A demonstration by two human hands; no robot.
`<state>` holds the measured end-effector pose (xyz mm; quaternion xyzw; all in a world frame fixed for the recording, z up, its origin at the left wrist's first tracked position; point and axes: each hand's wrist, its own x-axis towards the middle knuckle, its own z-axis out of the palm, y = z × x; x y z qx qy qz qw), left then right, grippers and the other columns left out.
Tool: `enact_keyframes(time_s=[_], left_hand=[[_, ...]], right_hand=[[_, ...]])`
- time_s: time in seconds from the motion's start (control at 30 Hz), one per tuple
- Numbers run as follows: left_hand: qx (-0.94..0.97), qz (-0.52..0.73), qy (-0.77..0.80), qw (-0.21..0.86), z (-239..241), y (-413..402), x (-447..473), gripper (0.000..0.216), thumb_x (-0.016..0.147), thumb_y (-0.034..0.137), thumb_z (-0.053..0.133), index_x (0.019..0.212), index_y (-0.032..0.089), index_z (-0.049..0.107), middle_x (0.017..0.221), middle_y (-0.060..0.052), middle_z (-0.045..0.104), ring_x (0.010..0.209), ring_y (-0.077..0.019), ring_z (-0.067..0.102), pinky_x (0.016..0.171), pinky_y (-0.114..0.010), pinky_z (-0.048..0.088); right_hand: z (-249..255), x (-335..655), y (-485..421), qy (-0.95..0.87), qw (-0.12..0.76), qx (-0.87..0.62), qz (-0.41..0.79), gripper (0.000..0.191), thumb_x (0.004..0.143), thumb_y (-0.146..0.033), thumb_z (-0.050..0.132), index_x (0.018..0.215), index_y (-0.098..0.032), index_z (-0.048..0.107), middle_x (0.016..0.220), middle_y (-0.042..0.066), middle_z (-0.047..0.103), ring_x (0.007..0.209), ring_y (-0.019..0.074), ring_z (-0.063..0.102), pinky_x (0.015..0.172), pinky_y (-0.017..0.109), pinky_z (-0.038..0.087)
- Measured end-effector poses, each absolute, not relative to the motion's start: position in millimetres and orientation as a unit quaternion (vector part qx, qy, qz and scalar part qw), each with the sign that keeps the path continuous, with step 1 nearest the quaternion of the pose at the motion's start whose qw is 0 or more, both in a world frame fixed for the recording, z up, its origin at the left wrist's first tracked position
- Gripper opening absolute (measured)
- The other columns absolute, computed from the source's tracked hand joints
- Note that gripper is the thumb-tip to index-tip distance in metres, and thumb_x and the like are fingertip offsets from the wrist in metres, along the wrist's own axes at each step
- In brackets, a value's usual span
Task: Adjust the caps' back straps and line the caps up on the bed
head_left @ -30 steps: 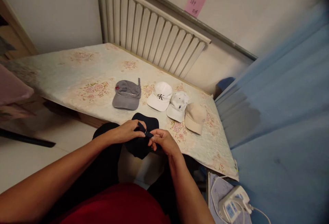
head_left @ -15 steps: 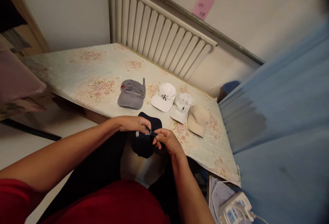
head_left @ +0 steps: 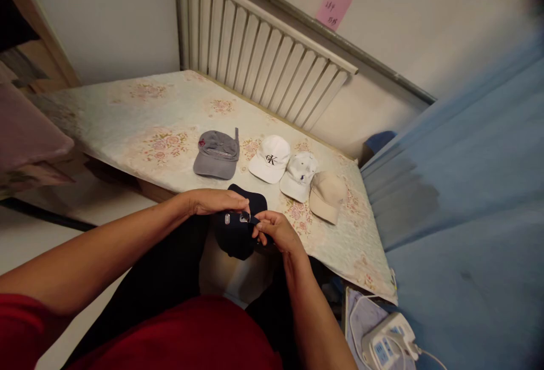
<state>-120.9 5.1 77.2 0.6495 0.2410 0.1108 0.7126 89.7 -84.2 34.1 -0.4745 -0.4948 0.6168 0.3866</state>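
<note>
I hold a dark navy cap (head_left: pixel 238 237) over the near edge of a floral-covered table (head_left: pixel 140 126). My left hand (head_left: pixel 215 201) is closed on the cap's back strap by its metal buckle (head_left: pixel 243 218). My right hand (head_left: pixel 274 231) pinches the other end of the strap. Both hands meet at the buckle, just short of a row of caps on the table.
On the table lie a grey cap (head_left: pixel 216 154), a white cap with a black logo (head_left: pixel 271 158), a second white cap (head_left: pixel 300 176) and a beige cap (head_left: pixel 326 195). A white radiator (head_left: pixel 259 47) stands behind. A blue curtain (head_left: pixel 467 188) hangs right; a power strip (head_left: pixel 389 344) lies below.
My left hand has drawn the strap leftwards along the buckle, so a second metal piece now shows. The view has shifted a little; the caps on the table lie unmoved.
</note>
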Motion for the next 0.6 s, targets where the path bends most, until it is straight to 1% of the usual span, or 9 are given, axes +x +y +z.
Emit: enact_keyframes(time_s=[0.13, 0.3, 0.37, 0.47, 0.53, 0.6], left_hand=[[0.664, 0.081, 0.224, 0.709, 81, 7, -121, 0.037, 0.071, 0.055, 0.069, 0.073, 0.019, 0.075, 0.068, -0.005, 0.067, 0.06, -0.0174, 0.054, 0.055, -0.025, 0.04], [0.677, 0.018, 0.203, 0.707, 81, 12, -121, 0.031, 0.071, 0.049, 0.072, 0.075, 0.018, 0.074, 0.066, -0.004, 0.064, 0.059, -0.0162, 0.052, 0.056, -0.025, 0.04], [0.68, 0.017, 0.195, 0.707, 80, 14, -121, 0.03, 0.072, 0.048, 0.07, 0.075, 0.018, 0.074, 0.069, -0.005, 0.066, 0.061, -0.0169, 0.054, 0.059, -0.026, 0.042], [0.68, 0.016, 0.176, 0.712, 76, 15, -122, 0.028, 0.074, 0.046, 0.069, 0.082, 0.019, 0.075, 0.077, -0.006, 0.069, 0.065, -0.0173, 0.057, 0.063, -0.026, 0.043], [0.68, 0.011, 0.168, 0.714, 73, 16, -123, 0.026, 0.075, 0.042, 0.069, 0.088, 0.02, 0.075, 0.079, -0.005, 0.07, 0.066, -0.0163, 0.057, 0.064, -0.025, 0.043], [0.687, 0.007, 0.166, 0.708, 70, 17, -122, 0.024, 0.076, 0.04, 0.068, 0.089, 0.021, 0.075, 0.079, -0.004, 0.069, 0.065, -0.0149, 0.056, 0.063, -0.023, 0.041]], right_hand=[[38, 89, -85, -0.504, 0.377, -0.481, 0.611, 0.022, 0.071, -0.028, 0.065, 0.088, -0.014, 0.062, 0.062, -0.001, 0.069, 0.04, 0.007, 0.047, 0.044, 0.02, 0.034], [40, 90, -86, -0.513, 0.372, -0.485, 0.603, 0.021, 0.071, -0.027, 0.064, 0.088, -0.014, 0.063, 0.063, -0.001, 0.069, 0.04, 0.0068, 0.047, 0.044, 0.02, 0.034], [39, 90, -86, -0.514, 0.374, -0.483, 0.602, 0.021, 0.072, -0.027, 0.064, 0.088, -0.014, 0.063, 0.063, -0.001, 0.068, 0.04, 0.0065, 0.047, 0.044, 0.02, 0.034], [38, 91, -86, -0.512, 0.375, -0.479, 0.606, 0.02, 0.072, -0.026, 0.064, 0.088, -0.013, 0.064, 0.063, 0.0, 0.068, 0.041, 0.0066, 0.047, 0.045, 0.02, 0.035], [38, 92, -86, -0.508, 0.377, -0.477, 0.61, 0.02, 0.072, -0.026, 0.064, 0.088, -0.013, 0.064, 0.063, 0.0, 0.068, 0.041, 0.0067, 0.047, 0.044, 0.02, 0.035], [38, 92, -86, -0.506, 0.38, -0.471, 0.615, 0.02, 0.072, -0.026, 0.064, 0.087, -0.013, 0.064, 0.064, 0.0, 0.069, 0.041, 0.0068, 0.048, 0.044, 0.02, 0.035]])
